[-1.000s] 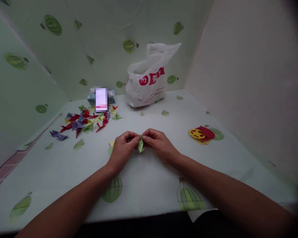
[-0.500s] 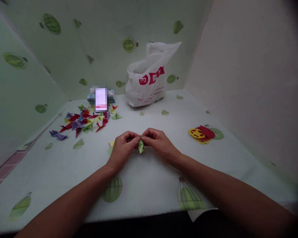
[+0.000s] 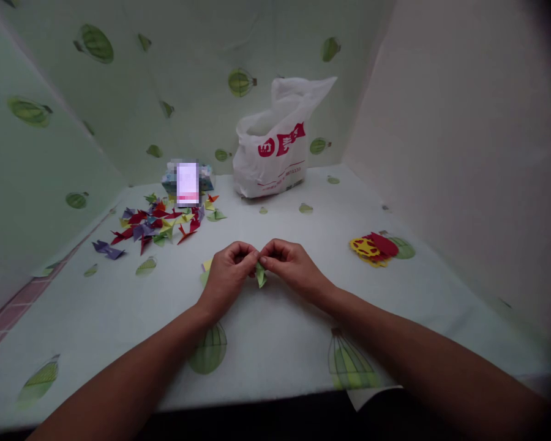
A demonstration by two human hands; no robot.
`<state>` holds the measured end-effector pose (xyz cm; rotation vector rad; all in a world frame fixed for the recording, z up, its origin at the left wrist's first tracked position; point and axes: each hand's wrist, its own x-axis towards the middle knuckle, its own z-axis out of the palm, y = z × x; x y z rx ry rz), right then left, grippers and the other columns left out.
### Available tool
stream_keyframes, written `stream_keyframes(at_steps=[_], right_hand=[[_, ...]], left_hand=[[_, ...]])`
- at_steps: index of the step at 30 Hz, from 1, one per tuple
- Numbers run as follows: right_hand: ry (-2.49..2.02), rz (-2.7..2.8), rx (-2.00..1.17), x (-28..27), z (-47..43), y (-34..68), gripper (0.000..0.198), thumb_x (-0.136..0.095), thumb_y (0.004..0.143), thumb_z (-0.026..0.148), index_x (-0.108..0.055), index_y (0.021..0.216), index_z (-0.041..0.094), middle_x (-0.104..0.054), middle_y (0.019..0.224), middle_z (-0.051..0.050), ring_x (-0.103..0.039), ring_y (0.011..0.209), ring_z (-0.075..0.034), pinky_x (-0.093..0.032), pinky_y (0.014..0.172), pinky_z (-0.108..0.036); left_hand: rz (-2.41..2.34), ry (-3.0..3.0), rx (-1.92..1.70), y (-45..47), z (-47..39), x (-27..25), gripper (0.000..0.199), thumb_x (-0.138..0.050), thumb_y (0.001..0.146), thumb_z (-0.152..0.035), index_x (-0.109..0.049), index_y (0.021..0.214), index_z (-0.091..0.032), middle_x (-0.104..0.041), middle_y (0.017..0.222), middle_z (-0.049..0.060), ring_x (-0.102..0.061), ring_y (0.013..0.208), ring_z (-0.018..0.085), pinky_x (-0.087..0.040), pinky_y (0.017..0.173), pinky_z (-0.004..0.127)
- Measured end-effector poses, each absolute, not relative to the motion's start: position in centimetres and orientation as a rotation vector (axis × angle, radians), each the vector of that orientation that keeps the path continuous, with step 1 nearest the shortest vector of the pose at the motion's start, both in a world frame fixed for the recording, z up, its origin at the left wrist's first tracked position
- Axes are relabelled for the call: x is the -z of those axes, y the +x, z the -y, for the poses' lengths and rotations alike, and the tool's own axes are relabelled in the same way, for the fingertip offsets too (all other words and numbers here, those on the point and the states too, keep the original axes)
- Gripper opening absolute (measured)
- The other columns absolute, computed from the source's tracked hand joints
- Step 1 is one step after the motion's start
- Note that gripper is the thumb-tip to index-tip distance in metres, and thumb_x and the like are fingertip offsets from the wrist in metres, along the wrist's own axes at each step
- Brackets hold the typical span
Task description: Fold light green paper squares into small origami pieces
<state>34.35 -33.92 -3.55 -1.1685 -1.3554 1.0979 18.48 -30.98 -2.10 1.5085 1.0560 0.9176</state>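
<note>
A small folded piece of light green paper (image 3: 261, 277), partly hidden by fingers, hangs between my two hands near the middle of the table. My left hand (image 3: 229, 272) pinches it from the left with thumb and fingertips. From the right, my right hand (image 3: 291, 266) pinches its upper end, so the thumbs almost meet. Its lower tip points down towards me. Behind my left hand lie some yellow and green paper sheets (image 3: 205, 272), mostly covered by the hand.
Many-coloured folded paper birds (image 3: 156, 226) lie heaped at the back left, before a lit phone (image 3: 187, 182) leaning on a box (image 3: 207, 177). A white plastic bag (image 3: 270, 159) stands at the back. Red and yellow paper cutouts (image 3: 374, 248) lie to the right.
My right hand's fingers have closed in over the top of the green paper, hiding its upper point. The paper sits slightly lower and its visible part has turned a little.
</note>
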Motion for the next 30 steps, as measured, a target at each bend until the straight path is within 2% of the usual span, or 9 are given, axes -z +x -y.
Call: stream_keyframes(at_steps=[7,17,25,30], right_hand=[[-1.15,1.219,-1.147,3.58,33.84,34.42,0.015,-0.067,0.077,0.03,-0.06,0.072,0.018,-0.058,0.07,0.001,-0.053,0.068,-0.013,-0.042,0.068,-0.03],[-1.135,1.213,-1.171,3.78,33.72,34.45,0.013,-0.067,0.077,0.027,-0.061,0.071,0.017,-0.06,0.071,0.001,-0.054,0.068,-0.012,-0.043,0.068,-0.029],[-1.024,1.14,-1.29,3.71,33.89,34.28,0.017,-0.066,0.08,0.033,-0.061,0.075,0.017,-0.063,0.071,0.0,-0.062,0.07,-0.015,-0.05,0.075,-0.033],[-1.048,1.162,-1.265,3.72,33.82,34.31,0.017,-0.066,0.08,0.032,-0.061,0.074,0.017,-0.063,0.07,0.0,-0.062,0.069,-0.015,-0.05,0.074,-0.033]], left_hand=[[-0.927,1.322,-0.907,18.58,30.82,2.69,0.025,-0.067,0.083,-0.04,-0.066,0.083,-0.015,-0.059,0.067,-0.001,-0.055,0.063,0.011,-0.046,0.063,0.024],[-0.897,1.265,-0.857,18.56,30.51,2.96,0.024,-0.071,0.079,-0.037,-0.068,0.081,-0.014,-0.063,0.07,0.001,-0.054,0.063,0.01,-0.045,0.063,0.023],[-0.949,1.36,-0.893,18.63,30.55,2.5,0.022,-0.07,0.079,-0.036,-0.065,0.079,-0.014,-0.06,0.067,-0.001,-0.053,0.061,0.01,-0.044,0.061,0.024],[-0.949,1.396,-0.877,18.54,30.49,2.64,0.021,-0.069,0.08,-0.035,-0.065,0.079,-0.014,-0.06,0.065,-0.002,-0.053,0.06,0.009,-0.043,0.06,0.023]])
